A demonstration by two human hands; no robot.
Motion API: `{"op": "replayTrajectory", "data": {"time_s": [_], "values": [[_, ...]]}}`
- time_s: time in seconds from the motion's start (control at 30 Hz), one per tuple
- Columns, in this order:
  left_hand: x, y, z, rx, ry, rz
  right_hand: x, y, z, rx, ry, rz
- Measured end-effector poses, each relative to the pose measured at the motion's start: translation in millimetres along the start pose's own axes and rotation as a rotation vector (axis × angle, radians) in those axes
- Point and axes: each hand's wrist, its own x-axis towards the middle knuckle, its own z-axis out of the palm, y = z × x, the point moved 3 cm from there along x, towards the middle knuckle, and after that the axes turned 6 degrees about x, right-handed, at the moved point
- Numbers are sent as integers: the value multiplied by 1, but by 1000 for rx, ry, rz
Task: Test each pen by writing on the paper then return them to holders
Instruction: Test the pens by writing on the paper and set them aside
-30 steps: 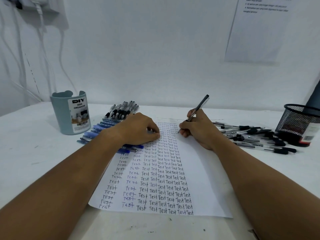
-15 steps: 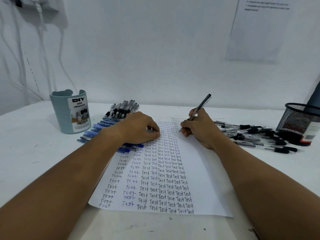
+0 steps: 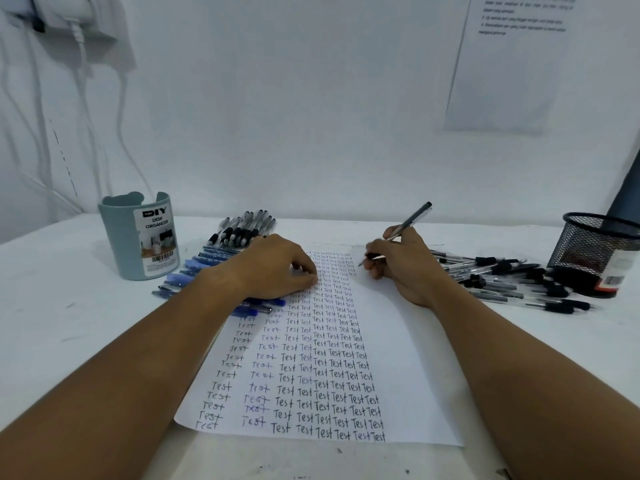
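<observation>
A white sheet of paper (image 3: pixel 408 358) lies in front of me, filled with several columns of the word "Test". My right hand (image 3: pixel 403 268) grips a black pen (image 3: pixel 410 220) near the sheet's top, tip down just right of the last column. My left hand (image 3: pixel 273 268) rests on the paper's upper left, fingers curled, holding it down. Blue pens (image 3: pixel 194 271) and black pens (image 3: pixel 242 228) lie in rows to the left. A pile of black pens (image 3: pixel 512 282) lies on the right. A teal desk organizer (image 3: pixel 140 237) stands at left, a black mesh holder (image 3: pixel 595 244) at right.
The white table (image 3: pixel 69 323) meets a white wall at the back. Cables hang on the wall at left, a printed sheet (image 3: pixel 505 64) is stuck up at right. A dark pole (image 3: pixel 627 192) leans behind the mesh holder, with a labelled object beside it.
My right hand and pen have shifted slightly right and up at the top of the sheet. My left hand stays put.
</observation>
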Motion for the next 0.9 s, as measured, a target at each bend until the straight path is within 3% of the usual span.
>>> {"op": "replayTrajectory", "data": {"time_s": [0.2,0.43,0.63,0.9], "values": [[0,1,0,15,-10,-2,0,-13,4,87,122,20],[0,0,1,4,-3,-4,-1,-15,-3,78,151,51],[-1,2,1,26,5,-1,6,-15,-8,39,202,-53],[-1,2,-3,39,175,-35,4,-19,-7,134,134,-143]]}}
